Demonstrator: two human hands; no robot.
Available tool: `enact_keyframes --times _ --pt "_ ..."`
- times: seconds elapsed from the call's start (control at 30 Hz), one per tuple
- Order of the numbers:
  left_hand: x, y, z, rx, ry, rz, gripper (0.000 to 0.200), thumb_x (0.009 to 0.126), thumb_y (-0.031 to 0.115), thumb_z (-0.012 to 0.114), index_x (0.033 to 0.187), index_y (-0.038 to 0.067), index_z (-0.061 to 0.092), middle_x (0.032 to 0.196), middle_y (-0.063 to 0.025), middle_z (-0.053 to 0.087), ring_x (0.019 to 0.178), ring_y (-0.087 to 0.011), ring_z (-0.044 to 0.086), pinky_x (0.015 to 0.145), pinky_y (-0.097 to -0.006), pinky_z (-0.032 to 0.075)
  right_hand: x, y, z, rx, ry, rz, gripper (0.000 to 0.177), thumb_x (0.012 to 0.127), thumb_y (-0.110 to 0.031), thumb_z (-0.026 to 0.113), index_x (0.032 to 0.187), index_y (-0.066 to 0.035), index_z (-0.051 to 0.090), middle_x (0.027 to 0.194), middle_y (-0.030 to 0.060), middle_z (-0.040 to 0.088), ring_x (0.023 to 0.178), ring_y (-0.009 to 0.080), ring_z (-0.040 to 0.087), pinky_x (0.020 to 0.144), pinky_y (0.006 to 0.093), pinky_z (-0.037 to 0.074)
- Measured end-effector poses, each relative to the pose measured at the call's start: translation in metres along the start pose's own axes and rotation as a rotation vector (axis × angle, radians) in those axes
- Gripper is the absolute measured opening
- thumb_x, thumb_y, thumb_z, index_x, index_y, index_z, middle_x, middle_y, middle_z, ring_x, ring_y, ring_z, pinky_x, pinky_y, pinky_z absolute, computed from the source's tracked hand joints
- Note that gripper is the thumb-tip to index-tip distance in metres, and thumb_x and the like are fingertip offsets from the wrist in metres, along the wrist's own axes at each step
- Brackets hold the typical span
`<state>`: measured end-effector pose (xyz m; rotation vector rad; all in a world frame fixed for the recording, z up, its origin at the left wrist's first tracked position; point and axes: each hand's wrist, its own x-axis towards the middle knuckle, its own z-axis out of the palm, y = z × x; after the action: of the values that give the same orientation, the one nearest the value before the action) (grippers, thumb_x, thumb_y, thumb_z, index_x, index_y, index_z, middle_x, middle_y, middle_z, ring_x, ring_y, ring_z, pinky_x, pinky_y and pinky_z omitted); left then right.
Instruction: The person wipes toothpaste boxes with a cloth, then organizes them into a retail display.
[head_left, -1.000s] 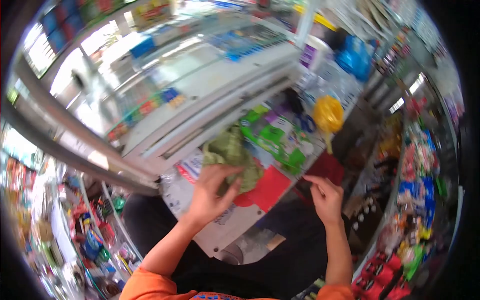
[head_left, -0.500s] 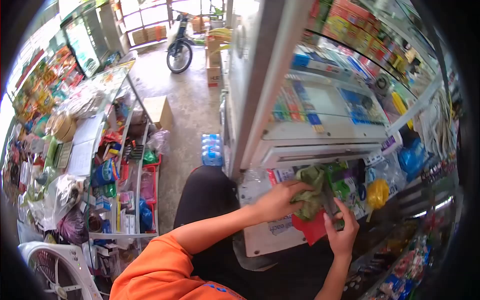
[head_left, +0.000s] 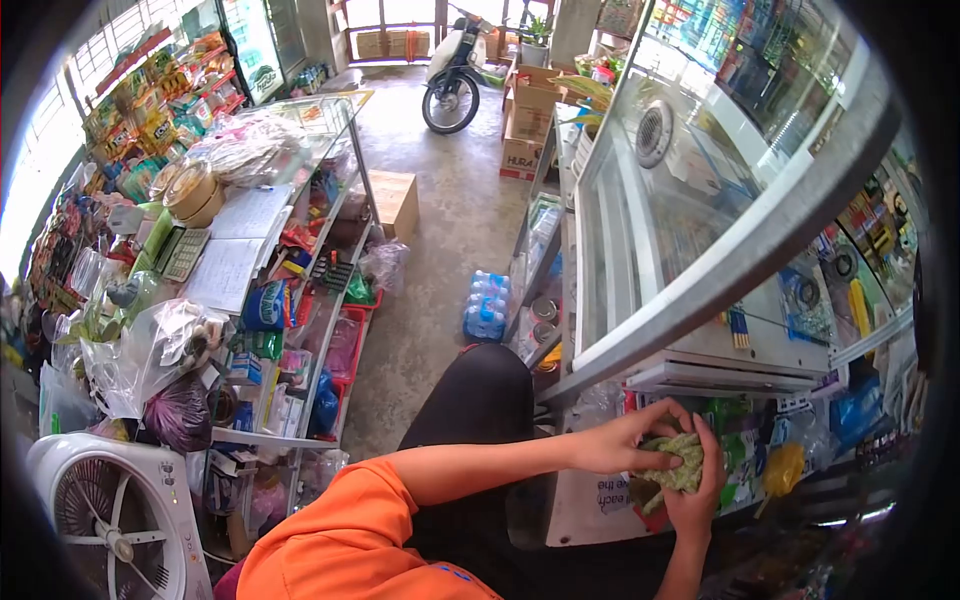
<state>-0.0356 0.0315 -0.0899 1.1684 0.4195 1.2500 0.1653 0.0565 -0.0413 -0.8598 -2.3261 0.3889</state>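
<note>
A crumpled green cloth (head_left: pixel 676 464) is bunched up between my two hands, above the low white surface at lower right. My left hand (head_left: pixel 622 442) grips it from the left, thumb across its front and fingers curled over the top. From the right, my right hand (head_left: pixel 703 482) closes around its other side, fingertips near those of the left hand. A small red piece (head_left: pixel 655 518) shows beneath the cloth, mostly hidden. The white printed board (head_left: pixel 580 512) lies under my hands, its lettering upside down.
A glass cabinet with a metal frame (head_left: pixel 740 262) stands just beyond my hands. A yellow plastic bag (head_left: pixel 782 468) is at their right. Shelves with an open notebook (head_left: pixel 238 252) and a white fan (head_left: pixel 118 530) are on the left. Bottled water (head_left: pixel 487 308) sits on the floor.
My right hand has come up onto the cloth, which is now squeezed into a smaller bundle between both hands. More of the red piece is covered. The view has swung left.
</note>
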Motion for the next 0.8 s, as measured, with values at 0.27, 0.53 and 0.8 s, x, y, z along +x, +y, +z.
enact_keyframes --times 0.27,0.53,0.8 --pt "-0.004 0.004 0.002 0.382 -0.035 0.04 0.048 0.099 0.021 0.073 0.132 0.002 0.043 0.123 -0.0108 0.059 0.123 -0.0195 0.059 0.103 -0.0353 0.044 -0.023 0.027 -0.005 -0.06 -0.08 0.034 0.045 0.084 -0.013 0.069 0.124 0.004 0.058 0.103 0.0217 0.064 0.095 0.045 0.062 0.085 0.0489 0.05" --pt "-0.002 0.003 0.005 0.586 -0.044 0.142 0.052 0.096 0.022 0.075 0.132 0.001 0.044 0.126 -0.012 0.056 0.121 -0.0245 0.061 0.105 -0.0386 0.043 -0.033 0.026 -0.013 -0.088 -0.1 -0.036 0.053 0.075 -0.007 0.061 0.126 0.005 0.056 0.102 0.0255 0.057 0.094 0.0494 0.057 0.084 0.0539 0.046" --pt "0.005 -0.012 0.023 0.5 -0.075 0.131 0.055 0.096 0.019 0.075 0.137 0.001 0.044 0.132 -0.0141 0.053 0.128 -0.0272 0.058 0.109 -0.0388 0.045 -0.047 0.03 -0.027 -0.074 -0.105 -0.017 0.045 0.077 -0.008 0.062 0.119 0.006 0.057 0.1 0.026 0.059 0.095 0.0489 0.058 0.081 0.0539 0.046"
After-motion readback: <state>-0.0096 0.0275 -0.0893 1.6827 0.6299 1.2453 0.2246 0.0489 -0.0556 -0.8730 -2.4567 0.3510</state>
